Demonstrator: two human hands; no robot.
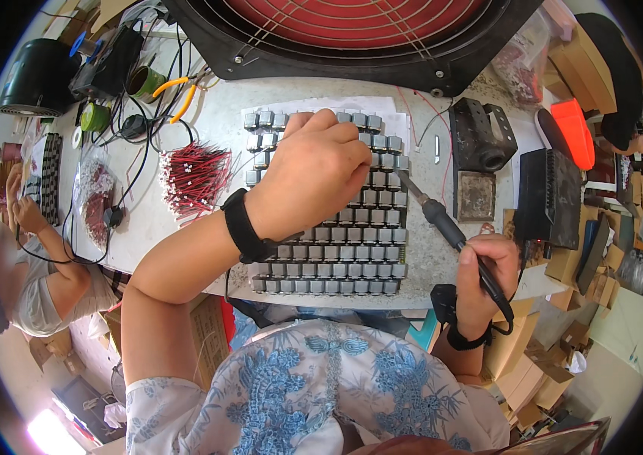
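Because the right hand (479, 292), lower right of centre, has its grip clamped pen-like round the soldering iron (440, 218), its tip can seemingly meet the grey block rows (340, 252) mid-frame on the bench (429, 265). The left hand (317, 171) covers the upper rows, perhaps steadying; I cannot tell whether its grip holds anything. Red-black wires (196, 178) lie left of centre, likely for easy reach.

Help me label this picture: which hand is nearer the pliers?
Left. The left hand is over the grey blocks, right of the pliers; the right hand, holding the soldering iron, is much farther right.
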